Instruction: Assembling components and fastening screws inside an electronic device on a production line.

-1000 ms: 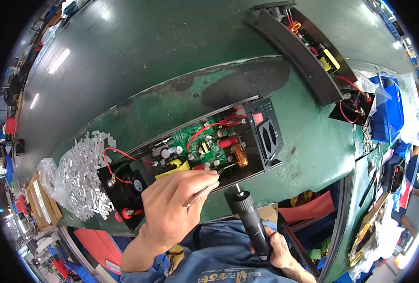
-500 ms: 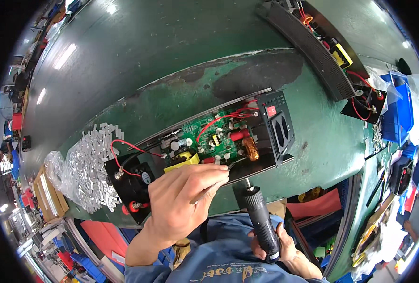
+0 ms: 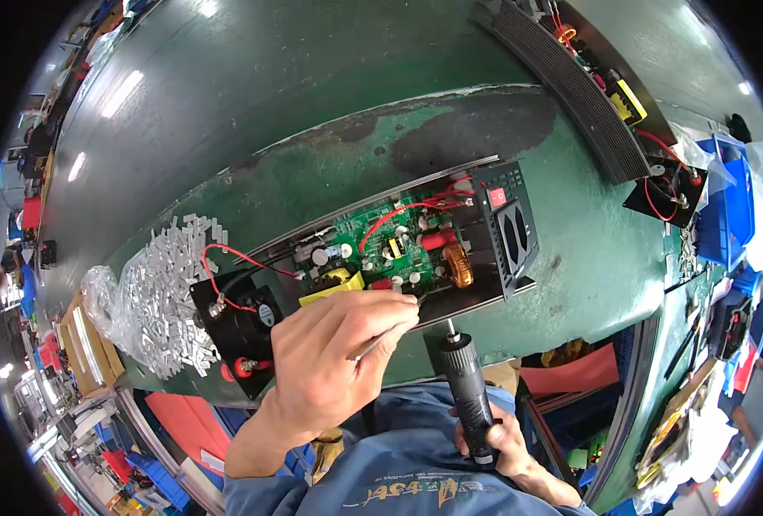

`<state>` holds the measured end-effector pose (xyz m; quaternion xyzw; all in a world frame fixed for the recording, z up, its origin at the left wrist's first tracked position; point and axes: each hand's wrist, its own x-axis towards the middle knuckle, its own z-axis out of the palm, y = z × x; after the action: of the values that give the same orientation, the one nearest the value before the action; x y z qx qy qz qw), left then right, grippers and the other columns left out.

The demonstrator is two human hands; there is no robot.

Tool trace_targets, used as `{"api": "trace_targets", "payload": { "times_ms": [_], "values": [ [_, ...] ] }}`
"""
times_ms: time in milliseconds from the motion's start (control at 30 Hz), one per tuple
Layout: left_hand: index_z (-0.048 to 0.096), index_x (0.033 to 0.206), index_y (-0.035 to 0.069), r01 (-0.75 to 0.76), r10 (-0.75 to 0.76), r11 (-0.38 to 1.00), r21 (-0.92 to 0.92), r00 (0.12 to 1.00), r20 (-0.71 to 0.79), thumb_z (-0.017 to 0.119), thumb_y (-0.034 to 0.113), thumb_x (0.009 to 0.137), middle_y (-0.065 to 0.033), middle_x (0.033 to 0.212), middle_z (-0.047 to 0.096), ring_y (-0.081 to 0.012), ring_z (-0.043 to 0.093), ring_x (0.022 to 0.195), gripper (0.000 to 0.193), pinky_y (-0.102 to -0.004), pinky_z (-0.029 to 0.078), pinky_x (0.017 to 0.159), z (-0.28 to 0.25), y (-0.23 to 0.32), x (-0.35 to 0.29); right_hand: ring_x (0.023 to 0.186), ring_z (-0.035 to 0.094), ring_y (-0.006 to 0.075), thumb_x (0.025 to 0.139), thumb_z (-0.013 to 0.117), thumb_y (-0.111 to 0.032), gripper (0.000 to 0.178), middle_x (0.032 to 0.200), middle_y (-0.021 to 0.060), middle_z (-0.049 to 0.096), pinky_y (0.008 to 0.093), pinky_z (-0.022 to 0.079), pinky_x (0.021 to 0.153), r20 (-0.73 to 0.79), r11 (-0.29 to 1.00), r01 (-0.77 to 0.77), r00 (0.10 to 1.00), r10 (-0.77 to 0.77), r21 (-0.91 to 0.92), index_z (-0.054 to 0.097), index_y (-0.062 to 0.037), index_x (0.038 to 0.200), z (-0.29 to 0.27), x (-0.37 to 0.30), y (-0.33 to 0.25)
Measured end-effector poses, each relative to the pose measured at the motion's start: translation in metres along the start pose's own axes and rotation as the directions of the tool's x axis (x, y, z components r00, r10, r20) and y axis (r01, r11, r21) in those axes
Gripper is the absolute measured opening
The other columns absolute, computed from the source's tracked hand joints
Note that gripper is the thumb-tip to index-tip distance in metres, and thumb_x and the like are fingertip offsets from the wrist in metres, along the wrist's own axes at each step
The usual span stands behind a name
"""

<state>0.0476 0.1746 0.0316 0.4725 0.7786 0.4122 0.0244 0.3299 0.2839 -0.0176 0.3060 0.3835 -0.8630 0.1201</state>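
Note:
Before me on the bench lies an open metal housing with a green circuit board inside. My left hand is closed on slim metal tweezers, their tips low at the housing's near wall and mostly hidden by my fingers. My right hand grips a black electric screwdriver, its bit pointing up at the outside of that wall; I cannot tell whether it touches. A vented end panel with a red switch stands at the housing's right end. A black end plate hangs by wires at the left.
A heap of small silvery metal pieces spills from a plastic bag at the left. Another finned housing lies at the far right, near blue bins. Below the bench's near edge are open drawers with red sheets.
The screwdriver has shifted slightly, with my right hand a little higher. My left hand has barely moved; the tweezer tips show less than before.

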Motion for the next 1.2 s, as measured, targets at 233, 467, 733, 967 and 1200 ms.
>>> {"api": "trace_targets", "payload": {
  "times_ms": [233,467,733,967,1200],
  "values": [
    [0.065,0.106,0.000,0.048,-0.046,0.992,-0.113,0.999,0.023,0.076,-0.001,0.083,-0.0166,0.104,0.073,-0.0290,0.073,0.083,0.026,-0.0336,0.057,0.067,-0.016,0.022,0.007,0.083,0.057,0.0108,0.096,0.067,-0.034,0.052,0.094,0.0071,0.066,0.0269,0.045,0.074,-0.109,0.979,-0.145,0.985,0.130,-0.144,0.051,-0.0004,0.131,0.005,-0.010,-0.009],
    [0.070,0.113,0.002,-0.032,-0.138,0.914,0.405,0.914,0.382,0.073,0.015,0.079,-0.0022,0.100,0.062,-0.0176,0.060,0.090,0.037,-0.0286,0.053,0.063,-0.016,0.030,0.021,0.078,0.052,0.0092,0.098,0.065,-0.034,0.041,0.093,0.0053,0.065,0.0272,0.043,0.072,-0.107,0.939,-0.096,0.992,0.063,-0.331,0.050,-0.0020,0.120,0.009,-0.008,-0.015],
    [0.069,0.105,0.000,-0.233,-0.040,0.857,0.459,0.859,0.511,0.067,0.013,0.078,-0.0044,0.096,0.059,-0.0149,0.060,0.092,0.030,-0.0234,0.051,0.055,-0.009,0.020,0.027,0.080,0.057,0.0144,0.101,0.029,-0.072,0.082,0.093,0.0079,0.065,0.0300,0.046,0.073,-0.014,0.978,0.025,1.000,-0.028,-0.209,0.051,0.0036,0.124,-0.002,-0.004,0.000],
    [0.068,0.110,-0.001,-0.253,-0.081,0.857,0.449,0.794,0.602,0.064,0.014,0.079,-0.0046,0.093,0.057,-0.0189,0.061,0.086,0.035,-0.0286,0.053,0.060,-0.009,0.022,0.033,0.081,0.058,0.0143,0.105,0.027,-0.066,0.077,0.095,0.0086,0.066,0.0300,0.046,0.073,-0.022,0.966,0.055,0.998,-0.063,-0.252,0.050,0.0026,0.131,0.000,-0.003,0.005],
    [0.067,0.092,-0.002,-0.308,0.000,0.869,0.387,0.782,0.624,0.064,0.011,0.079,-0.0080,0.096,0.059,-0.0158,0.059,0.092,0.019,-0.0226,0.051,0.051,-0.009,0.019,0.039,0.066,0.061,0.0170,0.100,0.036,-0.073,0.087,0.078,0.0124,0.064,0.0300,0.048,0.063,-0.106,0.986,0.003,0.994,-0.021,-0.168,0.055,0.0091,0.120,0.009,0.006,-0.013]
  ]
}}
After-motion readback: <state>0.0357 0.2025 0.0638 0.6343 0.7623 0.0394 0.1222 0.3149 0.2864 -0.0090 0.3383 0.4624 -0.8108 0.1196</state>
